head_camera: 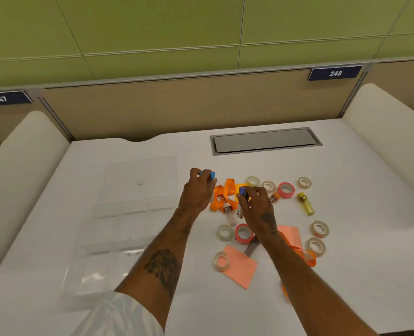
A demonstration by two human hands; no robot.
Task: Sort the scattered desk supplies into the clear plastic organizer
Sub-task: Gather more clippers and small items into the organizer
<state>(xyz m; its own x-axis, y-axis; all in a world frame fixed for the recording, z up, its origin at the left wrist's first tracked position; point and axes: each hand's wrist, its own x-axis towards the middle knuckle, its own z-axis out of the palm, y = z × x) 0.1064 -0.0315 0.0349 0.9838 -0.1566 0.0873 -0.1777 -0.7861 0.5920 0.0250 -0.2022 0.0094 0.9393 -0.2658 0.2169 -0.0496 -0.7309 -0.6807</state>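
Observation:
The clear plastic organizer (138, 204) lies on the white desk to the left, its compartments looking bare. My left hand (197, 192) is raised just right of it, gripping a small blue item (210, 175). My right hand (255, 207) holds a small blue-capped stapler-like item (242, 192) above an orange lanyard (225, 192). Several clear tape rolls (252, 181), two pink tape rolls (286, 190), a yellow lighter (306, 204) and pink sticky notes (240, 266) are scattered to the right.
A grey cable hatch (265, 141) sits in the desk at the back. White padded dividers (390, 122) flank both sides. A second orange lanyard (305, 255) lies under my right forearm, with a dark item (250, 248) beside it.

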